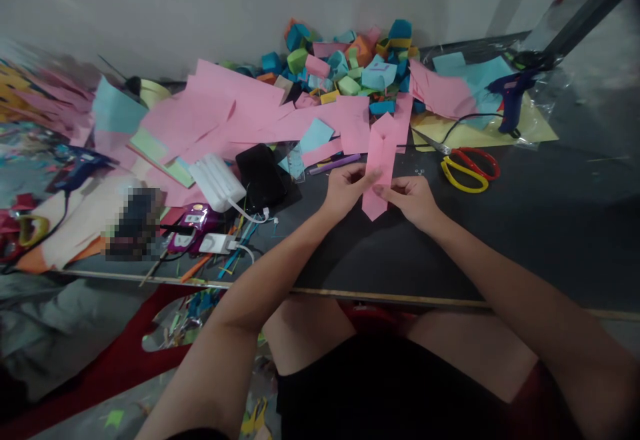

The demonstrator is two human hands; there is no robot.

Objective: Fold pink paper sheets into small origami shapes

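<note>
A folded strip of pink paper [379,153] with pointed ends stands lengthwise between my two hands over the dark table. My left hand [347,189] pinches its left edge, the thumb lying across the front. On the other side, my right hand [411,199] grips the lower right edge with thumb and curled fingers. Creases run along the strip, and a small notch shows near its top. Flat pink sheets [353,123] lie just beyond it. Scissors [467,168] with red and yellow handles rest to the right of my right hand.
Folded coloured paper pieces [345,67] are heaped against the wall. A blue glue gun [515,97] lies at the right, another glue gun [83,167] at the left. A black phone [263,175], a white power bank [217,180] and a purple pen [336,163] lie left of my hands.
</note>
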